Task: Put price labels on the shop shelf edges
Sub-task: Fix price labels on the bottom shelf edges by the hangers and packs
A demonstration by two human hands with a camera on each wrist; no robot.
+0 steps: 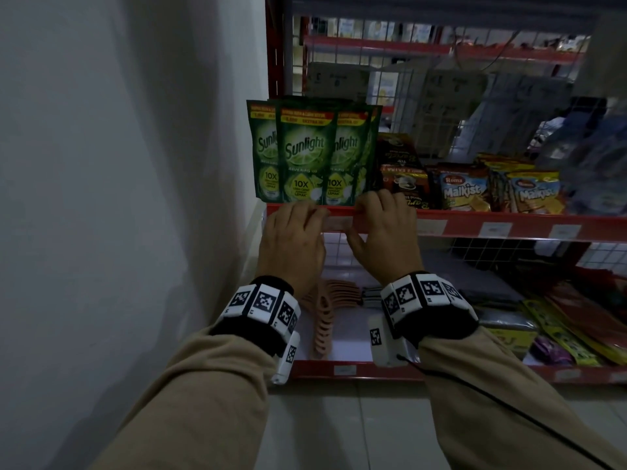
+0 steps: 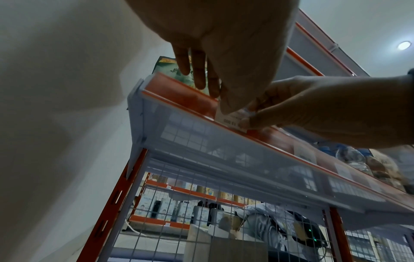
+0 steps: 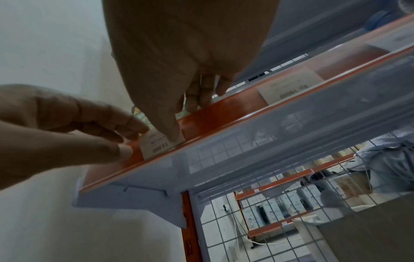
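A white price label (image 1: pixel 336 224) sits on the red shelf edge (image 1: pixel 475 228), just below the green Sunlight pouches (image 1: pixel 305 154). My left hand (image 1: pixel 312 215) holds the label's left end, thumb on the front and fingers over the top of the rail. My right hand (image 1: pixel 359 218) pinches its right end the same way. In the left wrist view my left thumb presses the label (image 2: pixel 230 118) while the right hand's fingertips (image 2: pixel 246 122) grip its edge. The right wrist view shows my right thumb on the label (image 3: pixel 156 145) and the left hand's fingertips (image 3: pixel 125 150) beside it.
Other labels (image 1: pixel 495 229) sit further right on the same edge. Dark coffee boxes (image 1: pixel 403 178) and Malkist packs (image 1: pixel 464 191) fill the shelf. Orange combs (image 1: pixel 325 310) lie on the lower shelf. A white wall (image 1: pixel 118 164) stands close on the left.
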